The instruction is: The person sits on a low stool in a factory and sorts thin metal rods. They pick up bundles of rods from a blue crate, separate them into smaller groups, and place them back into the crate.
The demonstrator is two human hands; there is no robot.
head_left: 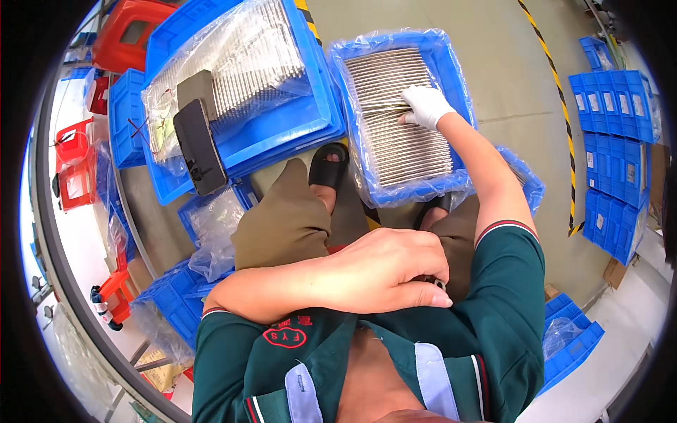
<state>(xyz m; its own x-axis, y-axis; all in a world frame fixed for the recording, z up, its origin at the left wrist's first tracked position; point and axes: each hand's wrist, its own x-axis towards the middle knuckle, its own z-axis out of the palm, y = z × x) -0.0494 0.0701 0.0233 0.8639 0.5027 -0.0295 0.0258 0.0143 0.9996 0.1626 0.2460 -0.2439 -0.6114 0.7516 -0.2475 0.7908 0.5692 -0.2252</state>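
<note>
My left hand (395,271) is bare and held across my front above my lap, its fingers curled closed. A small metallic piece (439,284) shows between thumb and fingers; its kind is mostly hidden. Farther out, my right hand (427,107) wears a white glove that leaves the thumb and a fingertip bare. It reaches into a blue bin (462,92) lined with clear plastic. Thumb and fingers close on thin metal rods (412,154) lying side by side in a long row. The row parts slightly beside the fingertips.
Left of this bin, a larger blue crate (282,141) holds more metal rods (257,63) under clear plastic. A dark phone (199,144) on a holder stands before it. Stacked blue bins (610,106) line the right side. Red stools (74,166) stand at left.
</note>
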